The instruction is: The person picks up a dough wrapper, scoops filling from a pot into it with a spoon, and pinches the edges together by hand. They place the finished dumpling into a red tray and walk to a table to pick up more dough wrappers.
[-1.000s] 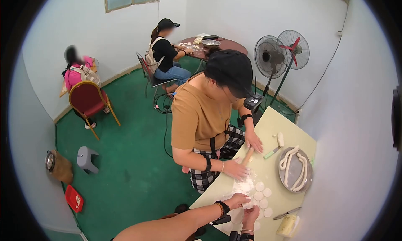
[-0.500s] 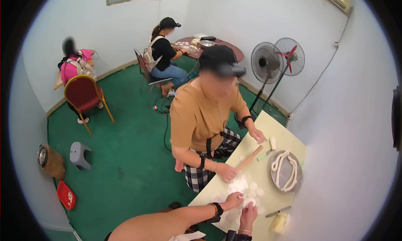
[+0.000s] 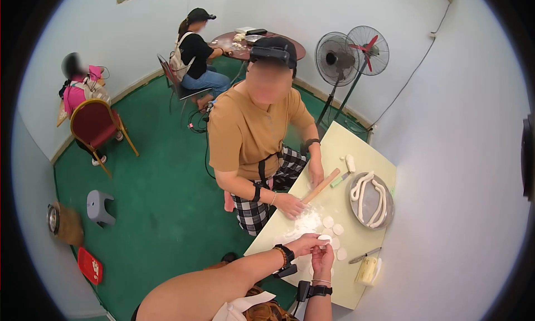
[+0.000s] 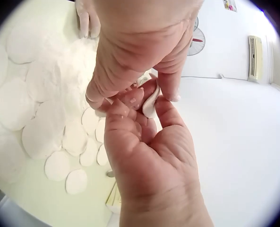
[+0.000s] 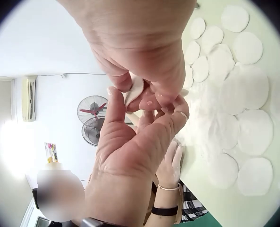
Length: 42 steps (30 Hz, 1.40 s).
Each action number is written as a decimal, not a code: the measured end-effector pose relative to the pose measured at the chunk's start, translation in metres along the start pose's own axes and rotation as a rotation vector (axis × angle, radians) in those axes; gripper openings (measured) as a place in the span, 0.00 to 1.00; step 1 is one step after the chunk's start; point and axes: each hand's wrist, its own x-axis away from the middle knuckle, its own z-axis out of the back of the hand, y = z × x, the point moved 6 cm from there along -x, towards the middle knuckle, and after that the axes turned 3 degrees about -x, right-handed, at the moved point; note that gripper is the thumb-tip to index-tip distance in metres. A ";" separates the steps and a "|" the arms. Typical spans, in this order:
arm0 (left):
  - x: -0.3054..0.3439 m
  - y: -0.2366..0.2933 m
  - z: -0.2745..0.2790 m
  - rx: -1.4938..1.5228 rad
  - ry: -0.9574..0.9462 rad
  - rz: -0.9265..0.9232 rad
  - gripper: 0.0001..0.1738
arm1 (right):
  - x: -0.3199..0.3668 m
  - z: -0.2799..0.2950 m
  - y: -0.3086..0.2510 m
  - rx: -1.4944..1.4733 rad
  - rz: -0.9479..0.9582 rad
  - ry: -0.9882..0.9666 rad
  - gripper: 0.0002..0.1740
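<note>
A thin round of white dough (image 3: pixel 324 240) is held up between my two hands, over the near end of the table. My left hand (image 3: pixel 306 244) pinches it from one side, and my right hand (image 3: pixel 322 258) grips the other. In the left wrist view, the curved edge of the dough round (image 4: pixel 150 104) shows between thumbs and fingers. The right wrist view shows it bent, with the rest of the dough round (image 5: pixel 136 90) hidden by fingers. Flour dusts the fingertips. Flat dough rounds (image 3: pixel 329 222) lie beside and below my hands, near a patch of loose flour (image 3: pixel 306 223).
Across the table, a person in a tan shirt (image 3: pixel 253 134) has hands by a rolling pin (image 3: pixel 321 186). A metal tray (image 3: pixel 355 214) with dough ropes stands to the right, near a green-handled knife (image 3: pixel 337 180). A yellow-labelled container (image 3: pixel 366 271) sits at the near right edge.
My hands keep hold of the dough round while the head view shifts. The person opposite has raised their head, lifted a hand off the rolling pin and lowered it again.
</note>
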 end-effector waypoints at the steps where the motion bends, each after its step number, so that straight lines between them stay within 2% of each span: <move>1: -0.005 -0.005 0.006 -0.042 -0.002 0.006 0.14 | 0.000 0.001 0.001 -0.055 -0.040 -0.007 0.11; 3: -0.014 -0.012 0.016 -0.125 -0.009 0.021 0.11 | 0.003 -0.001 0.002 -0.121 -0.115 -0.076 0.10; 5: -0.013 -0.013 0.019 -0.021 -0.003 0.097 0.11 | 0.008 -0.009 0.005 -0.144 -0.183 -0.202 0.09; 8: -0.013 -0.020 0.028 0.095 0.004 0.193 0.10 | 0.007 -0.006 0.006 -0.027 -0.135 -0.105 0.07; 10: -0.012 -0.023 0.030 0.172 -0.002 0.253 0.11 | 0.014 -0.015 0.001 0.038 -0.138 -0.146 0.07; 15: -0.007 -0.021 0.015 0.260 -0.083 0.104 0.14 | 0.022 -0.024 -0.012 0.083 -0.049 -0.152 0.08; 18: -0.009 -0.025 0.016 0.253 -0.023 0.030 0.14 | 0.018 -0.025 -0.018 0.127 -0.041 -0.201 0.09; 20: -0.016 -0.036 0.031 0.274 0.118 -0.045 0.13 | 0.017 -0.022 -0.024 0.205 -0.046 -0.246 0.09; 23: 0.007 -0.019 0.030 0.196 0.328 -0.127 0.12 | 0.018 -0.019 -0.033 0.658 0.082 -0.091 0.09; 25: 0.020 -0.013 0.031 0.190 0.398 -0.152 0.12 | 0.016 -0.015 -0.031 0.658 0.057 -0.143 0.10; 29: 0.034 -0.012 0.043 0.237 0.393 -0.233 0.15 | 0.029 -0.031 -0.014 0.550 -0.021 -0.272 0.11; 32: 0.051 -0.008 0.049 0.290 0.402 -0.288 0.17 | 0.043 -0.051 0.002 0.782 0.097 -0.450 0.12; 36: 0.081 0.007 0.045 0.274 0.440 -0.377 0.20 | 0.053 -0.070 0.018 0.877 0.208 -0.515 0.16; 39: 0.100 0.014 0.055 0.185 0.505 -0.414 0.22 | 0.058 -0.079 0.038 1.008 0.262 -0.496 0.16; 42: 0.130 0.014 0.077 0.190 0.540 -0.500 0.22 | 0.077 -0.097 0.067 0.964 0.254 -0.493 0.17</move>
